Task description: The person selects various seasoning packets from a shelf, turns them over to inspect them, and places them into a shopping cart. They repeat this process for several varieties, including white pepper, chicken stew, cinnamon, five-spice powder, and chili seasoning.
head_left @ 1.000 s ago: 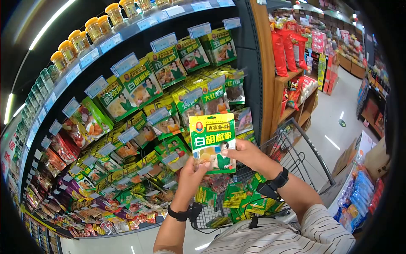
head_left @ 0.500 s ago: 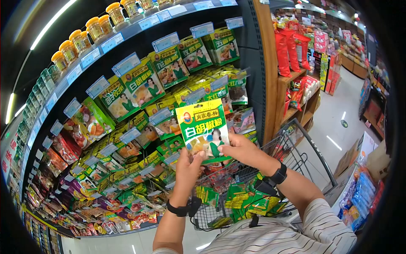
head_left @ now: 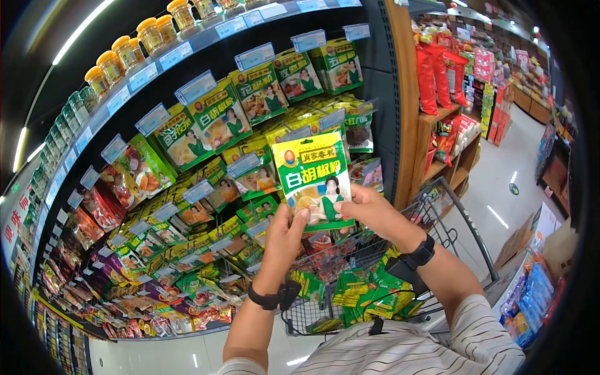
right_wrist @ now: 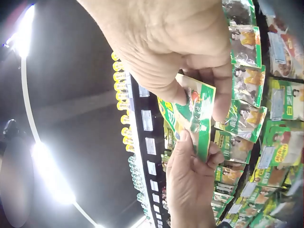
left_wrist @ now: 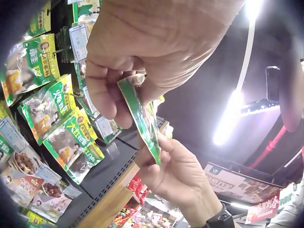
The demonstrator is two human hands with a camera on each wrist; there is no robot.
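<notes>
Gripping a white pepper powder packet between them, the left hand and right hand hold it up in front of the hanging spice rack, above the shopping cart. The left hand pinches the lower left corner, its thumb on the printed face; the right hand pinches the lower right edge, its thumb also on the front. The packet's long axis runs nearly upright in the head view, its top leaning slightly left. The yellow header with the hang slot points up, the green band lies at the bottom, and the printed front faces the head camera. From the left wrist it shows almost edge-on, a thin slanting strip with a hand at either end.

Behind it, matching packets hang beneath blue-edged price labels, and yellow-lidded jars stand on the shelf above. Green-and-yellow packets lie heaped in the cart below. To the right, red bags stand on a wooden shelf unit. Dark bands circle both wrists, and the person wears a striped shirt.
</notes>
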